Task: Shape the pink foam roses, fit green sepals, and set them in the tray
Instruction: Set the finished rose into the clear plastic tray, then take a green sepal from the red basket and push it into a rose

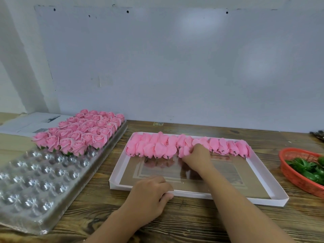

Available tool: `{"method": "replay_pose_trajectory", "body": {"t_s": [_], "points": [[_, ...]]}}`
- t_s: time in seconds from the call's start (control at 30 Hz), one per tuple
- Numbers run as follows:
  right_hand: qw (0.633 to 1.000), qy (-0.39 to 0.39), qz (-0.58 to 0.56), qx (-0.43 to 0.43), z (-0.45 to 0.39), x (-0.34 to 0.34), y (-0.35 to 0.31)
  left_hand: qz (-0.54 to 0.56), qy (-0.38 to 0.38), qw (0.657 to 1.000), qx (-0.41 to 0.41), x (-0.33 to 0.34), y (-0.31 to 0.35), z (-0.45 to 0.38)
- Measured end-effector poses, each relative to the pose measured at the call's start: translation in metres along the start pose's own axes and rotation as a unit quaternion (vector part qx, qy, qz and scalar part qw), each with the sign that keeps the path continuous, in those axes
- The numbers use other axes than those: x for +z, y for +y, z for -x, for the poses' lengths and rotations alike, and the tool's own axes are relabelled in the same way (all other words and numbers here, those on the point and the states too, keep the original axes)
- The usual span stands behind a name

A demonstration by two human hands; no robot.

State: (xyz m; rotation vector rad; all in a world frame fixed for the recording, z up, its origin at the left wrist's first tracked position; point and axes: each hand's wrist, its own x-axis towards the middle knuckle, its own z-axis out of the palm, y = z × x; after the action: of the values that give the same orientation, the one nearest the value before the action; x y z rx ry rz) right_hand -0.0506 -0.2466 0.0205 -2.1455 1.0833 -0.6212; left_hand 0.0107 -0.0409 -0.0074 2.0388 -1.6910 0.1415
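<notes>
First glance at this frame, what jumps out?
The block of finished pink foam roses filling the far end of the clear plastic blister tray at left. Then the row of unshaped pink rosebuds along the far edge of the shallow white cardboard box, where the right hand grips one.

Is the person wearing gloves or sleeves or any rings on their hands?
No gloves. The left hand and right hand are both bare, and both forearms are bare right down to the bottom edge of the picture, so no sleeves show. I can't see any rings, bracelets or a watch. The nails look short and unpainted, though they are small in this view.
</notes>
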Motion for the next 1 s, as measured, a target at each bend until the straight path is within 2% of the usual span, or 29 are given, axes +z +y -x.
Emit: {"method": "replay_pose_trajectory", "body": {"t_s": [0.07,0.13,0.23,0.33,0.43,0.53,0.6,0.8,0.9,1.0], "points": [[0.999,-0.009,-0.023,0.022,0.003,-0.01,0.008,0.002,-0.006,1.0,-0.001,0.0,0.0,0.0],[0.991,-0.039,-0.114,0.056,0.009,-0.022,0.017,0.011,-0.009,1.0,-0.004,-0.002,0.0,0.001],[0.944,-0.108,-0.292,0.107,0.026,-0.04,0.026,0.031,-0.024,0.999,-0.023,-0.007,0.003,0.002],[0.882,-0.152,-0.427,0.125,0.047,-0.053,0.026,0.123,-0.035,0.988,-0.083,-0.014,0.011,-0.004],[0.826,-0.193,-0.513,0.133,0.064,-0.057,0.021,0.221,-0.027,0.965,-0.14,-0.017,0.023,-0.02],[0.787,-0.212,-0.564,0.134,0.074,-0.056,0.02,0.365,-0.008,0.912,-0.187,-0.017,0.035,-0.035],[0.771,-0.223,-0.584,0.125,0.079,-0.056,0.019,0.409,0.022,0.889,-0.203,-0.017,0.04,-0.042],[0.77,-0.245,-0.582,0.095,0.085,-0.063,0.017,0.471,0.088,0.854,-0.201,-0.005,0.047,-0.043],[0.794,-0.242,-0.552,0.075,0.088,-0.063,0.015,0.482,0.105,0.847,-0.196,-0.003,0.047,-0.038],[0.838,-0.229,-0.495,0.029,0.092,-0.061,0.013,0.481,0.122,0.847,-0.188,-0.004,0.046,-0.035]]}}
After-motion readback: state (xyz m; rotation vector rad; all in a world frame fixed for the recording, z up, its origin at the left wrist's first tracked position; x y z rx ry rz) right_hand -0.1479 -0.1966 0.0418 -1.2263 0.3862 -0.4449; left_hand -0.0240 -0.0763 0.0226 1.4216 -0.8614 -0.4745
